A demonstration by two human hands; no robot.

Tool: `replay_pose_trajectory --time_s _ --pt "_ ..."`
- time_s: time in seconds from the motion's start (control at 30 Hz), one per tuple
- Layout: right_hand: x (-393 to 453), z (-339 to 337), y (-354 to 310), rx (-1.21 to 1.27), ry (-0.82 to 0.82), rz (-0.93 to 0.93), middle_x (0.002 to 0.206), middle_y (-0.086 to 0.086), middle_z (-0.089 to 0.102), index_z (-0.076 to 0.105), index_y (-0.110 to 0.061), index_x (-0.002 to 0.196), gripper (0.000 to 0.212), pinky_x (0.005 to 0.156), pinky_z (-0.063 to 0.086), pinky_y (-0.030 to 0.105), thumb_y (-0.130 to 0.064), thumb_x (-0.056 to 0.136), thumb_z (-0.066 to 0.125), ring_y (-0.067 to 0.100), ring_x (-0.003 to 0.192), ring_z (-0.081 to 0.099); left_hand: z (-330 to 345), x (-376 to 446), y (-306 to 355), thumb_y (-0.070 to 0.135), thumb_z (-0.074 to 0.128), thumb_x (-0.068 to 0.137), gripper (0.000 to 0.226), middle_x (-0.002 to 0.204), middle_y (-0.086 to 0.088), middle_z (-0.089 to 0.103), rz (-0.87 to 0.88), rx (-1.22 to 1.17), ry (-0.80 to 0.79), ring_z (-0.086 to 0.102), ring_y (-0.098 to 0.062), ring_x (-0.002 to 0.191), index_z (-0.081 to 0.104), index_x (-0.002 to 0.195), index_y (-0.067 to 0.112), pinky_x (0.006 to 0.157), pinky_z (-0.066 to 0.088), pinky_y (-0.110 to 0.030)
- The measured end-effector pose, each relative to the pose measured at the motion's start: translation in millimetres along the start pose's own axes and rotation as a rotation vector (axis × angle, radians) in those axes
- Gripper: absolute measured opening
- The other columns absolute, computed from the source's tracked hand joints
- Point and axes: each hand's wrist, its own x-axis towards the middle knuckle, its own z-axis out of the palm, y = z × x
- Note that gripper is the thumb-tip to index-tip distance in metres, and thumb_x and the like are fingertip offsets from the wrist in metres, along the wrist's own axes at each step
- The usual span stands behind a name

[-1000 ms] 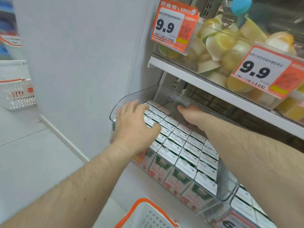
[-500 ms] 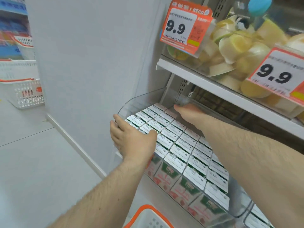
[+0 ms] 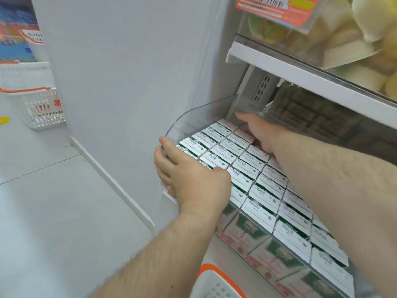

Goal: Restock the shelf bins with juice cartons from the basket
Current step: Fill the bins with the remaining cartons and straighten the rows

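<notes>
1. My left hand point(image 3: 193, 181) sits mid-frame, forearm coming up from the bottom centre. Fingers wrap the left wall of the clear bin point(image 3: 189, 119), thumb over the carton tops: it grips the bin's edge.
2. My right hand point(image 3: 260, 132) is up & right of centre, arm running in from the right edge of frame, reaching to the bin's back end. Palm faces down on the rearmost cartons, fingers hidden behind the hand & cartons; can't tell if they're curled or straight.
3. Juice cartons point(image 3: 264, 190) fill the bin in tight rows, approx 3 across, white/green tops facing up toward cam. Red/green fronts show through the bin's front wall in the lower right of frame.
4. Bin's long axis runs diagonal, from upper centre (back, by the shelf upright) to lower right (front). It tilts down toward the front; the cartons stand packed w/ the same lean.
5. Basket point(image 3: 217, 282) w/ orange rim pokes in at the bottom edge, just below the bin front.
6. White shelf board point(image 3: 300, 72) sits above the bin, upper right, w/ pale yellow goods on it. An orange price tag point(image 3: 277, 9) hangs at the top edge.
7. More white baskets point(image 3: 40, 106) stand on the floor, far left.
</notes>
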Motion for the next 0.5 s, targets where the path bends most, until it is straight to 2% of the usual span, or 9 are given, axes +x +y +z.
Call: replay_pose_trajectory --time_s 0.1,0.23,0.27,0.3,0.33,0.37,0.43,0.5 --pt "-7 -4 1 -0.010 -0.003 0.010 0.086 0.008 0.072 0.064 -0.014 0.099 0.074 0.070 0.052 0.036 -0.080 0.067 0.057 0.027 0.074 0.066 -2 0 0 0.012 0.068 0.078 0.110 0.156 0.007 -0.008 -0.007 -0.006 -0.018 -0.005 -0.020 0.146 -0.011 0.153 0.020 0.121 0.011 -0.042" --pt "-25 -15 0 -0.041 0.052 0.012 0.088 0.007 0.073 0.065 -0.012 0.120 0.084 0.062 0.050 0.032 -0.082 0.079 0.043 0.024 0.068 0.067 -4 1 -1 0.014 0.069 0.079 0.109 0.157 0.006 -0.008 -0.005 -0.008 -0.033 -0.004 -0.021 0.147 -0.011 0.153 0.021 0.119 0.012 -0.040" --pt "-31 -20 2 -0.075 0.096 0.013 0.096 0.009 0.074 0.064 -0.012 0.125 0.087 0.070 0.054 0.038 -0.083 0.081 0.040 0.027 0.077 0.069 -5 1 -1 0.014 0.070 0.080 0.110 0.157 0.007 -0.008 -0.006 -0.010 -0.041 -0.005 -0.021 0.147 -0.011 0.153 0.021 0.118 0.012 -0.040" --pt "-40 -25 5 -0.138 0.136 0.020 0.113 0.011 0.071 0.059 -0.013 0.133 0.088 0.089 0.053 0.046 -0.082 0.084 0.036 0.031 0.097 0.068 -5 1 0 0.015 0.071 0.080 0.110 0.157 0.007 -0.008 -0.008 -0.011 -0.046 -0.005 -0.020 0.147 -0.012 0.153 0.021 0.118 0.012 -0.041" --pt "-47 -30 9 -0.232 0.166 0.028 0.133 0.010 0.060 0.051 -0.016 0.142 0.088 0.107 0.041 0.051 -0.082 0.086 0.033 0.033 0.121 0.057 -6 0 0 0.015 0.071 0.080 0.110 0.157 0.007 -0.008 -0.012 -0.012 -0.047 -0.005 -0.020 0.147 -0.011 0.153 0.021 0.118 0.013 -0.041" --pt "-52 -34 12 -0.318 0.154 0.040 0.149 0.009 0.047 0.040 -0.020 0.149 0.090 0.116 0.027 0.052 -0.083 0.086 0.030 0.033 0.137 0.042 -6 0 0 0.015 0.071 0.079 0.110 0.158 0.007 -0.008 -0.016 -0.013 -0.044 -0.005 -0.020 0.147 -0.011 0.153 0.021 0.119 0.013 -0.042" --pt "-60 -36 17 -0.388 0.013 0.097 0.156 0.005 0.037 0.032 -0.026 0.153 0.097 0.119 0.015 0.054 -0.089 0.080 0.025 0.032 0.145 0.029 -6 0 0 0.015 0.070 0.079 0.110 0.157 0.006 -0.008 -0.018 -0.014 -0.035 -0.004 -0.020 0.147 -0.011 0.153 0.021 0.120 0.015 -0.045" --pt "-62 -34 16 -0.395 -0.063 0.144 0.157 0.003 0.036 0.036 -0.026 0.151 0.101 0.118 0.012 0.055 -0.092 0.077 0.022 0.030 0.146 0.026 -6 1 1 0.014 0.069 0.079 0.110 0.157 0.005 -0.008 -0.012 -0.007 -0.031 -0.005 -0.021 0.147 -0.011 0.153 0.020 0.120 0.014 -0.045"
